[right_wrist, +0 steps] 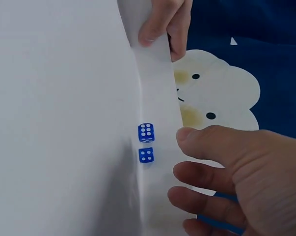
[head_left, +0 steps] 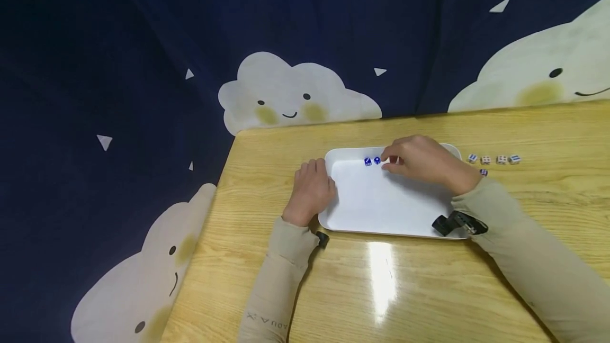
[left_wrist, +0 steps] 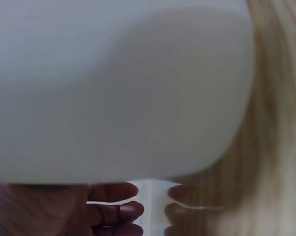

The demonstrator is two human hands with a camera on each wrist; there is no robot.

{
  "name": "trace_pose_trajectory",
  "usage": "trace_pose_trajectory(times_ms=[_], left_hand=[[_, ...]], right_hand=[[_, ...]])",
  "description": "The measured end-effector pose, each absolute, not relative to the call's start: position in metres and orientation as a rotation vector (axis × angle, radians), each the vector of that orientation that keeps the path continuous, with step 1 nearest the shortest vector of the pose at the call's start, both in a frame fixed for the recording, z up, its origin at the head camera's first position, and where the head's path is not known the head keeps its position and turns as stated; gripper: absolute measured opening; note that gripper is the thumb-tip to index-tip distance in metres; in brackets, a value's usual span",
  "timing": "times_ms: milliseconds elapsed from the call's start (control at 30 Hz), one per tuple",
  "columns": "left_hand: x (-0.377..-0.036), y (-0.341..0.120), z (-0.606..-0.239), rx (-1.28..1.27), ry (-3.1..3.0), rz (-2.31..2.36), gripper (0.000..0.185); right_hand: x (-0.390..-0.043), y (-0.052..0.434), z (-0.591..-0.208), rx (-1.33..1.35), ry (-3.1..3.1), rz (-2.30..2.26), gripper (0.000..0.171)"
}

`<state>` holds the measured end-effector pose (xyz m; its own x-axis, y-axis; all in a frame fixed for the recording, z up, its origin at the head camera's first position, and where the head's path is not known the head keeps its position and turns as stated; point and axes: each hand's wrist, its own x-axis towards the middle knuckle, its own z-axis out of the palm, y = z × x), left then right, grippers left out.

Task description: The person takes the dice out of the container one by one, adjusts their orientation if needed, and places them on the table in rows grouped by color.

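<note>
A white rectangular tray (head_left: 381, 210) lies on the wooden table. My left hand (head_left: 311, 189) holds its left rim, the thumb inside the wall and the fingers outside, as the right wrist view shows. Two blue dice with white pips sit side by side in the tray along its back wall: one die (right_wrist: 146, 132) shows six, the other die (right_wrist: 146, 155) four. Just right of them hovers my right hand (head_left: 419, 160), its thumb and fingers apart with nothing between them. The left wrist view shows mostly the tray's blurred wall (left_wrist: 138, 98).
Right of the tray, a row of white dice (head_left: 502, 160) with coloured pips stands on the table (head_left: 333, 290). A dark blue die (head_left: 483, 172) lies nearer, partly hidden by my right wrist. Behind the table hangs a navy curtain (head_left: 286, 9) with clouds.
</note>
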<state>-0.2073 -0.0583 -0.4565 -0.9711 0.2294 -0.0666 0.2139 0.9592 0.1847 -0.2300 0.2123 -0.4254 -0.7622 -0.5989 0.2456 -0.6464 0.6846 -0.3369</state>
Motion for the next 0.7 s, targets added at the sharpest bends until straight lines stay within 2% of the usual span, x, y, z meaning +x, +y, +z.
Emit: trace_pose_trajectory(times_ms=[700], left_hand=[[-0.2079, -0.058, -0.4575, 0.344, 3.024, 0.248, 0.033]], right_hand=[[-0.2339, 0.2082, -0.4347, 0.98, -2.867, 0.578, 0.028]])
